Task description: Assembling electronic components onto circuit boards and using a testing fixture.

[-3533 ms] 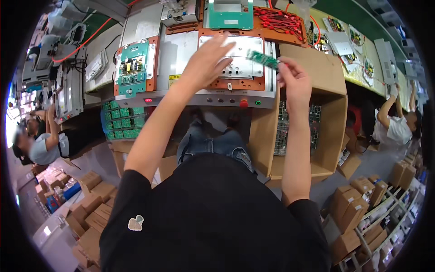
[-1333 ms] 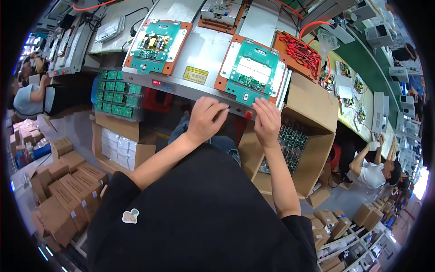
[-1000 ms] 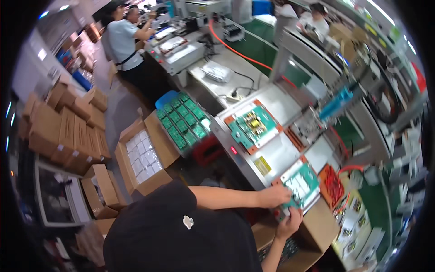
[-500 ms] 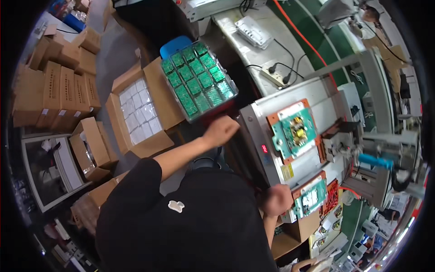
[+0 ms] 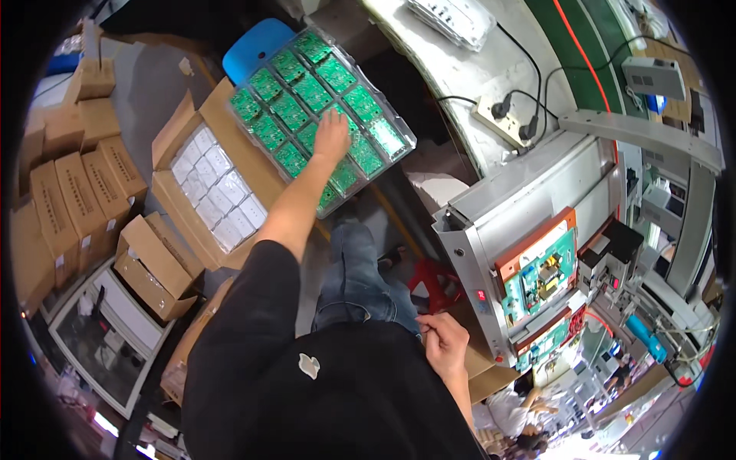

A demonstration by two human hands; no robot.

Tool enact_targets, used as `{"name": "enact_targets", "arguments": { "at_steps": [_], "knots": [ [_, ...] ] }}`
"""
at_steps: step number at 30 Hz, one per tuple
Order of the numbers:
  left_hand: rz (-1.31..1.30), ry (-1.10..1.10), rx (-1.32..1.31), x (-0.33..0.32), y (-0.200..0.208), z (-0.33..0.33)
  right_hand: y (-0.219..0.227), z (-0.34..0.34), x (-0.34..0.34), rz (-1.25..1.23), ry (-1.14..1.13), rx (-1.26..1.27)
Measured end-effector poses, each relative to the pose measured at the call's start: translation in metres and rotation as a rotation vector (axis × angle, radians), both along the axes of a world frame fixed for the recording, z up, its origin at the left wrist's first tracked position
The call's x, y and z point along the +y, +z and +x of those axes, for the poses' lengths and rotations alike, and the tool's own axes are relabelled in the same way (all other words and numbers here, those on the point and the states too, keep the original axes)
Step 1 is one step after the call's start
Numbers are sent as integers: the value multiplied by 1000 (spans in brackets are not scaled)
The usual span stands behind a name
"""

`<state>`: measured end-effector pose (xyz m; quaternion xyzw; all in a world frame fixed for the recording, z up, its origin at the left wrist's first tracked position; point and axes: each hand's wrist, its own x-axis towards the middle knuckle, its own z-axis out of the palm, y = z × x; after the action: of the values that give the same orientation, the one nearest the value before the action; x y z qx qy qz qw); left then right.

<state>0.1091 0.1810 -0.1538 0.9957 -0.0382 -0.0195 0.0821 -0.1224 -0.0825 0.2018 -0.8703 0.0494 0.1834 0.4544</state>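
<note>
My left hand (image 5: pixel 333 138) reaches over a clear plastic tray (image 5: pixel 407 142) at the upper middle. Its fingers stretch down onto the green circuit boards (image 5: pixel 290 112), which lie in rows of compartments; I see no board lifted. Close to my waist, my right hand (image 5: pixel 447 345) is closed, thumb and forefinger pressed together; anything inside it is hidden. To its right, a circuit board with yellow parts (image 5: pixel 549 277) sits in a green and red-brown fixture (image 5: pixel 534 257) on a metal machine (image 5: pixel 479 257). A second fixture (image 5: pixel 543 346) stands nearer me.
An open carton (image 5: pixel 170 192) of white plastic pieces stands left of the tray, with stacked brown boxes (image 5: pixel 88 192) farther left. Behind the tray is a blue stool (image 5: pixel 257 47). A power strip (image 5: pixel 498 123) with cables lies on the bench. A red stool (image 5: pixel 437 285) stands below the machine.
My left hand has moved up and left onto the tray's boards. My right hand has drawn back from the nearer fixture to my waist. The view has turned and shifted.
</note>
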Motion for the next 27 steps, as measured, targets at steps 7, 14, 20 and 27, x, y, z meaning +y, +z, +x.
{"name": "enact_targets", "arguments": {
  "at_steps": [7, 14, 20, 27],
  "knots": [
    [-1377, 693, 513, 61, 59, 10, 1, 17, 22, 45, -141, -79],
    [-1973, 107, 811, -1, 250, -23, 0, 61, 31, -109, -176, -499],
    [-1736, -101, 1196, -89, 304, -112, -18, 2, -5, -260, -271, -563],
    [-1059, -870, 411, -212, 268, -126, -82, -50, -129, -366, -505, -603]
  ]
}}
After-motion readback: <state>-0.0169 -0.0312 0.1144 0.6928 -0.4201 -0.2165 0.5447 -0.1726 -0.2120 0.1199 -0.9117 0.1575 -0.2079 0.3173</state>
